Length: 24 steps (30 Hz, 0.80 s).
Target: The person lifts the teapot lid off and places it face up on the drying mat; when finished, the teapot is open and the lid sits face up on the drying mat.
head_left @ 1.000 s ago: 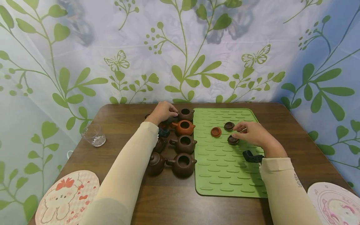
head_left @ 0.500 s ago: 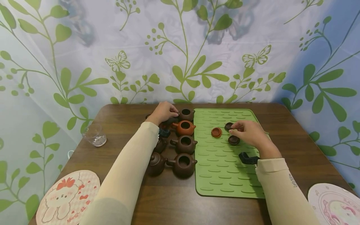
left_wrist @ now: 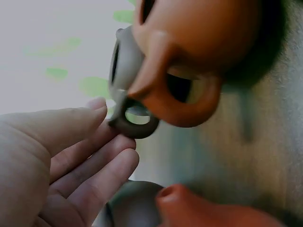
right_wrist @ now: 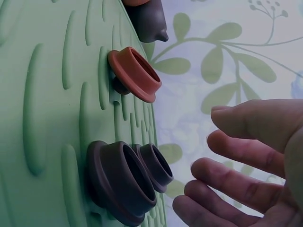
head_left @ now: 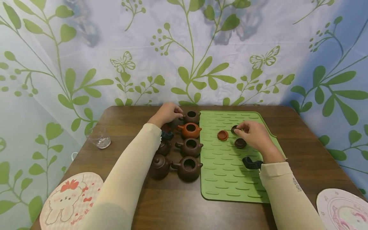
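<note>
The wood-grain tabletop (head_left: 169, 207) carries a green ridged mat (head_left: 221, 174) beneath the right grip (head_left: 254, 134). Just beside the left grip (head_left: 169, 113) stands a small brown teapot (head_left: 192, 119); on that grip's near side stand an orange teapot (head_left: 192, 134), two brown teapots (head_left: 192, 152) and a lidded teapot (head_left: 159, 169). Well left of that grip is a clear glass (head_left: 102, 140); round placemats (head_left: 72, 204) (head_left: 343, 209) lie nearside, outside both grips.

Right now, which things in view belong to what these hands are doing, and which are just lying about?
Likely in the job: four open teapots, lidded teapot, orange lid, two dark lids, green mat, left hand by the teapots, right hand by the lids.

Apparently just lying about: clear glass, rabbit mat, pink round mat.
</note>
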Each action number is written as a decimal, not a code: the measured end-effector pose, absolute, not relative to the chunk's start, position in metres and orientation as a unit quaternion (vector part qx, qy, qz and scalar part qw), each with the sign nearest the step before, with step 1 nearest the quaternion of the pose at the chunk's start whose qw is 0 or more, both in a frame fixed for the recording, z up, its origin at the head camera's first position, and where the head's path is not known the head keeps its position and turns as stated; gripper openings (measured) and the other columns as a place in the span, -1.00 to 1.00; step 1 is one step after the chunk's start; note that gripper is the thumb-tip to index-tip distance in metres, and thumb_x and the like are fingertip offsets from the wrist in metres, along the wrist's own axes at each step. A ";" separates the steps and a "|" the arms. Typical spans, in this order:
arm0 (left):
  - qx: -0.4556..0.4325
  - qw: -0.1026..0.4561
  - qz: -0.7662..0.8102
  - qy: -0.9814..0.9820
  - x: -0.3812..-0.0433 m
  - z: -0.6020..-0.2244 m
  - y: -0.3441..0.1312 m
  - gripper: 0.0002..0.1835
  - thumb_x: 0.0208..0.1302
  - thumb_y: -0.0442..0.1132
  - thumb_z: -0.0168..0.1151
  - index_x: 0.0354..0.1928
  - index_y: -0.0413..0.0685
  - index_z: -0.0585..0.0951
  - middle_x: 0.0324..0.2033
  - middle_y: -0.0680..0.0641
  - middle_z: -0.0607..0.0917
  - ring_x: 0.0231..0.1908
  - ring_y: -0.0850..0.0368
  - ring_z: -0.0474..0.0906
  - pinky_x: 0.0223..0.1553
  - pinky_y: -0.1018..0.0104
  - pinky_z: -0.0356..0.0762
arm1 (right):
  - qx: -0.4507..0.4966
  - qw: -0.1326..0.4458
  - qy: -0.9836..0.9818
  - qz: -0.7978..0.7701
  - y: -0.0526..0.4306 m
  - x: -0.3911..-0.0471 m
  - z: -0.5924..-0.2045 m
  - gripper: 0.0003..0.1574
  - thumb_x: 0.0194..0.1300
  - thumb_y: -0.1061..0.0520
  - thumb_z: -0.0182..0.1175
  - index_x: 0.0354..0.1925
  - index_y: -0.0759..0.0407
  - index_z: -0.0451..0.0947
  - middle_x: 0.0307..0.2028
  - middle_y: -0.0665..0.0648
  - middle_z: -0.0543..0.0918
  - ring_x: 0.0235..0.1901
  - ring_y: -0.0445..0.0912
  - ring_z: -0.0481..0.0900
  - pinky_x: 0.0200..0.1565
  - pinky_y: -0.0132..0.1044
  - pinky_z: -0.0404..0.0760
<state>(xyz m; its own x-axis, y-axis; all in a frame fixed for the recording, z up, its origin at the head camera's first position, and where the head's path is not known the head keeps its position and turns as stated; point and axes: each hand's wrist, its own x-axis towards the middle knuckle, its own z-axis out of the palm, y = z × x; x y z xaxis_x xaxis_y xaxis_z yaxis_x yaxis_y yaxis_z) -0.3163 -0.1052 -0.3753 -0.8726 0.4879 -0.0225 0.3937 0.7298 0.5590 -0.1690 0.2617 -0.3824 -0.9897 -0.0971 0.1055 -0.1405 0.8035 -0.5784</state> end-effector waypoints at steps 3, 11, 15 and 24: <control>0.248 0.088 0.274 0.925 -0.314 -0.369 -0.106 -0.71 0.54 -0.21 0.32 0.16 -0.17 0.75 -0.01 -0.07 0.78 0.07 -0.03 0.64 0.11 0.09 0.58 | 0.061 0.043 -0.948 0.309 0.261 -0.168 -0.383 -0.65 0.55 -0.03 0.31 0.03 0.23 0.69 0.00 0.31 0.67 -0.02 0.22 0.60 -0.02 0.22 0.56; 0.264 0.080 0.274 0.921 -0.304 -0.350 -0.110 -0.73 0.55 -0.14 0.32 0.14 -0.06 0.79 0.05 -0.03 0.76 0.10 0.00 0.62 0.10 0.08 0.58 | 0.068 0.056 -0.947 0.309 0.259 -0.169 -0.383 -0.69 0.54 0.02 0.32 0.00 0.25 0.70 -0.07 0.27 0.69 -0.09 0.18 0.62 -0.09 0.17 0.59; 0.275 0.073 0.296 0.912 -0.295 -0.342 -0.114 -0.73 0.54 -0.13 0.33 0.13 -0.06 0.79 0.05 -0.03 0.75 0.08 0.02 0.63 0.09 0.07 0.59 | 0.072 0.062 -0.946 0.310 0.257 -0.169 -0.383 -0.74 0.53 0.06 0.33 -0.02 0.25 0.70 -0.09 0.27 0.69 -0.10 0.17 0.63 -0.11 0.16 0.59; 0.276 0.032 0.347 0.896 -0.260 -0.314 -0.139 -0.72 0.53 -0.08 0.34 0.14 0.02 0.79 0.07 0.04 0.75 0.13 0.06 0.62 0.15 0.03 0.56 | 0.077 0.065 -0.943 0.319 0.255 -0.168 -0.383 -0.77 0.53 0.08 0.34 -0.04 0.24 0.71 -0.08 0.26 0.69 -0.08 0.18 0.64 -0.09 0.18 0.60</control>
<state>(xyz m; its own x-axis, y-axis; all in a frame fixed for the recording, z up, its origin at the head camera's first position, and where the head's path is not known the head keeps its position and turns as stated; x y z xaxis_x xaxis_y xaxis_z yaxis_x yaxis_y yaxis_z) -0.2603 -0.1393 -0.3138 -0.8458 0.5166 0.1332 0.4718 0.6076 0.6389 -0.1682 0.2547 -0.3826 -0.9798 -0.1033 0.1714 -0.1861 0.7852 -0.5906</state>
